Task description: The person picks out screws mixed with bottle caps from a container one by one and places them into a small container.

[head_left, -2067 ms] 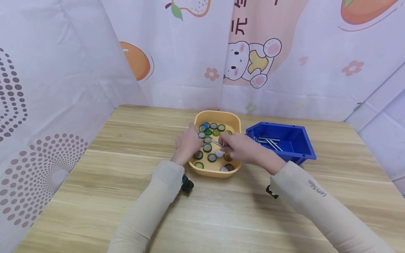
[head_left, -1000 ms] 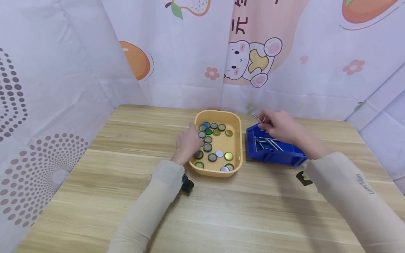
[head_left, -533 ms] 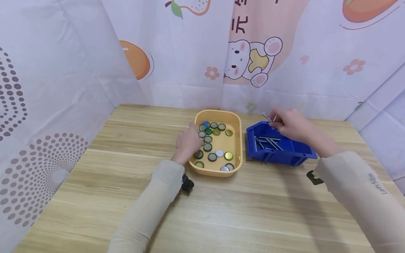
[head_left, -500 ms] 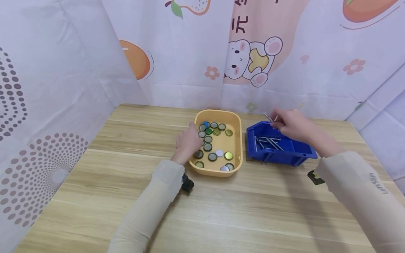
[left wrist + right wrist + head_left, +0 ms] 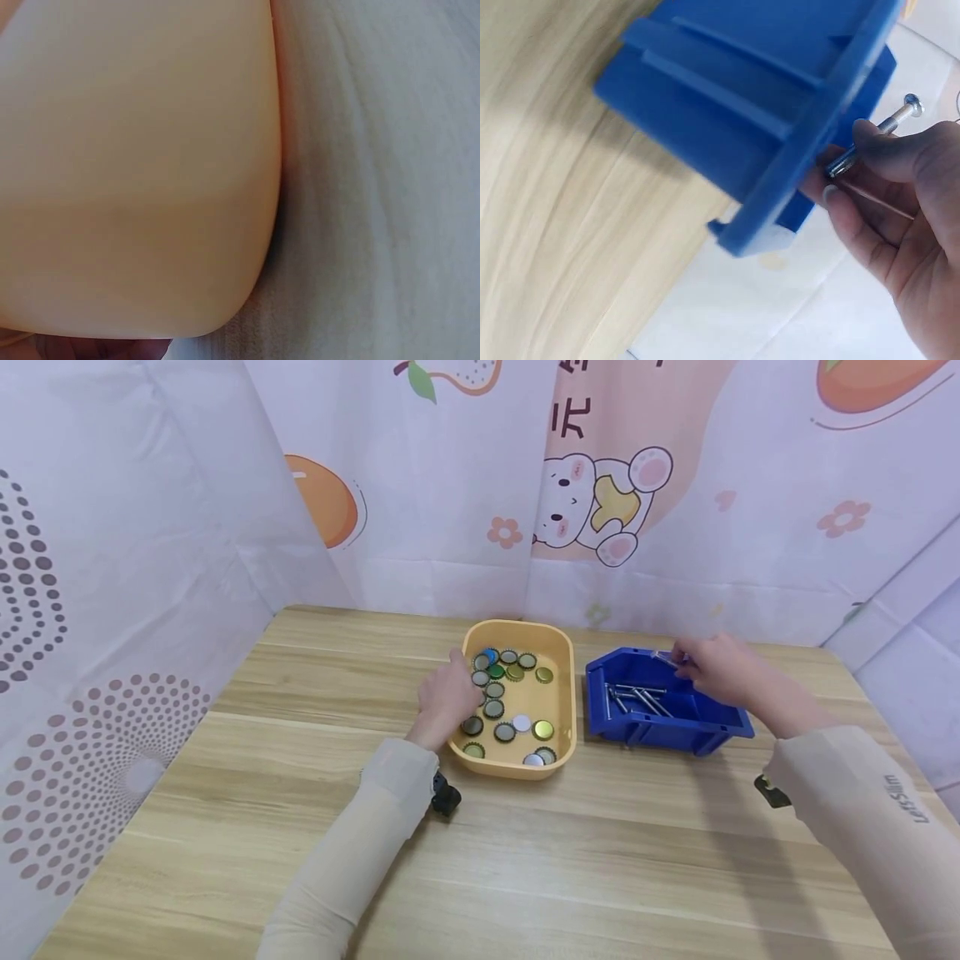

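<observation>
My left hand (image 5: pixel 448 697) grips the left rim of a yellow plastic tub (image 5: pixel 510 769); the fingers inside the rim are partly hidden. Bottle caps (image 5: pixel 494 708) lie scattered in the tub, silver, gold, green and blue among them, with a white disc (image 5: pixel 521 723). Over the back of a blue plastic bin (image 5: pixel 667 739), my right hand (image 5: pixel 716 668) pinches a silver screw (image 5: pixel 894 121) between thumb and fingers. Its round head sticks out past the thumb in the right wrist view. Several similar long screws (image 5: pixel 651 703) lie in the bin's left part.
Both containers stand side by side on a wood-grain table (image 5: pixel 480 877), a narrow gap between them. A printed curtain (image 5: pixel 450 585) hangs right behind the table's back edge. The tub's outer wall (image 5: pixel 135 150) fills much of the left wrist view.
My right hand picked a screw out of the yellow tub, carried it right over the blue bin, and has just lowered it toward the bin's back part. The left hand stays on the tub.
</observation>
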`<state>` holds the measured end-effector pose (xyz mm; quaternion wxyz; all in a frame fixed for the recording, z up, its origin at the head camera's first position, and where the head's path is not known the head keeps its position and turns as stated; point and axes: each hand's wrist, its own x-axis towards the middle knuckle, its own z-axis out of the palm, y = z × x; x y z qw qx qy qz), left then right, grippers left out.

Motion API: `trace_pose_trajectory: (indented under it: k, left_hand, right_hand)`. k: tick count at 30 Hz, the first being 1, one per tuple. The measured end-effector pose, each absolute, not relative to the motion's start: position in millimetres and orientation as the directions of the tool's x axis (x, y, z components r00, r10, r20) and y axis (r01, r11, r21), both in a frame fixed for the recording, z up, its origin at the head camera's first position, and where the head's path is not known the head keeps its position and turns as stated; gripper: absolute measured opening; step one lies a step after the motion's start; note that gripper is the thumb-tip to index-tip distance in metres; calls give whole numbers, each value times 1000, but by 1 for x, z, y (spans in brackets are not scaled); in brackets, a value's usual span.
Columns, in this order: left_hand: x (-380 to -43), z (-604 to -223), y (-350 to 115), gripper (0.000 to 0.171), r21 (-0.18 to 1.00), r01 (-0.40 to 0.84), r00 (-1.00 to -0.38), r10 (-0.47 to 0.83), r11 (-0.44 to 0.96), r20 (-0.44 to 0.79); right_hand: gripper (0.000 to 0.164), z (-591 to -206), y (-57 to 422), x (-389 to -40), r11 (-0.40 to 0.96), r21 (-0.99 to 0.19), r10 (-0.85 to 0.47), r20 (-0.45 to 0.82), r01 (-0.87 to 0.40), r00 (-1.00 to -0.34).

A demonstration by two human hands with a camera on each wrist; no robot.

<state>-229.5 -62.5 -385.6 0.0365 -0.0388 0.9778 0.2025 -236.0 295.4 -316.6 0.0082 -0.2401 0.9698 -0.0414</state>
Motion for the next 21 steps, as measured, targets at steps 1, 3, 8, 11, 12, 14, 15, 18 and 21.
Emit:
trace_pose_trajectory:
  k: [1, 3, 8, 11, 12, 14, 15, 18, 21]
  left_hand:
    - [-230, -385, -63, 40, 394, -91, -994, -62, 914, -87]
    - [-230, -385, -64, 39, 395, -94, -994, -63, 914, -91]
    - [-230, -385, -65, 39, 389, -97, -993, -65, 916, -93]
    - [-230, -385, -66, 39, 387, -98, -994, -68, 917, -91]
    - [-230, -385, -66, 39, 386, -100, -993, -69, 917, -91]
    - [-230, -385, -67, 40, 386, -104, -993, -75, 917, -90]
    - [-230, -385, -66, 40, 387, -107, -993, -78, 916, -89]
    - [-230, -384, -66, 43, 399, -105, -993, -75, 911, -90]
    - [-231, -384, -64, 47, 414, -92, -992, -49, 905, -112]
  right_hand:
    - [10, -317, 297, -236, 884, -75, -463, -13, -461, -886]
    - [12, -319, 298, -237, 888, -59, -459, -44, -457, -887]
    - [11, -321, 297, -238, 881, -33, -474, -65, -472, -878]
    - [8, -321, 294, -238, 877, -40, -480, -43, -478, -876]
    - [8, -321, 294, -239, 877, -44, -481, -40, -479, -876]
    - [8, -320, 292, -239, 878, -52, -478, -32, -476, -878]
    - [8, -319, 292, -239, 877, -55, -479, -28, -477, -878]
    - [9, -317, 292, -238, 877, -62, -478, -16, -476, -878]
    - [11, -316, 293, -235, 884, -77, -463, -13, -461, -886]
